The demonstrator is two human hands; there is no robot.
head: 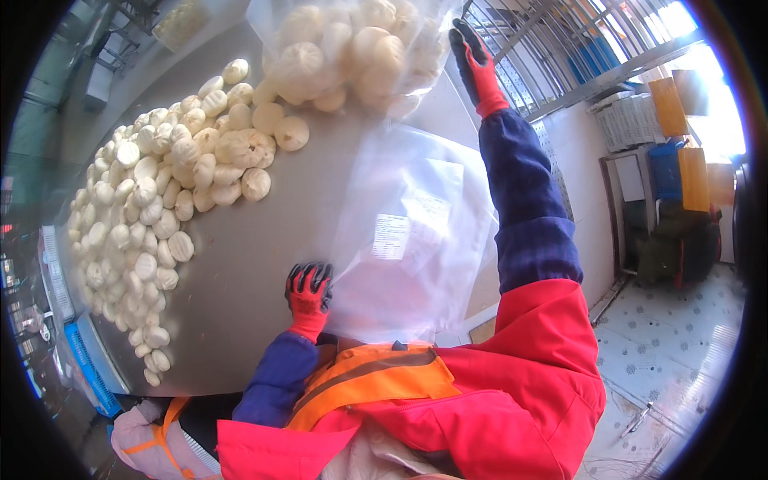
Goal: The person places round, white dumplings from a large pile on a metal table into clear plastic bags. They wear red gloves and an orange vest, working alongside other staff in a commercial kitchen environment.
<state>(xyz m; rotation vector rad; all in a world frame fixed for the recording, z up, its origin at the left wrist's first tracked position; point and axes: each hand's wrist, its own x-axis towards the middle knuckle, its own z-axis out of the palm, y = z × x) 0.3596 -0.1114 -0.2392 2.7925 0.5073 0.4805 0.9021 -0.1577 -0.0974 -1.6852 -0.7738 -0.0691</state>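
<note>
My left hand (309, 294), in a red and black coated work glove, is low on the metal table with its fingers curled. It lies at the left edge of a flat clear plastic bag (414, 288) that bears printed labels; whether it grips the bag's edge I cannot tell. My right hand (474, 63), gloved alike, is stretched far forward, its fingers extended along the right side of a clear bag (408, 99) filled with pale buns (303, 63). A large heap of loose pale buns (162, 162) covers the table's left side.
The metal table (240, 264) has a curved-looking front edge. Metal bars (528, 54) stand beyond my right hand. Blue and white crates (90, 366) are at the left. Another person's sleeve (141, 435) is at the lower left. Stacked trays (630, 123) stand at the right, above a tiled floor (654, 354).
</note>
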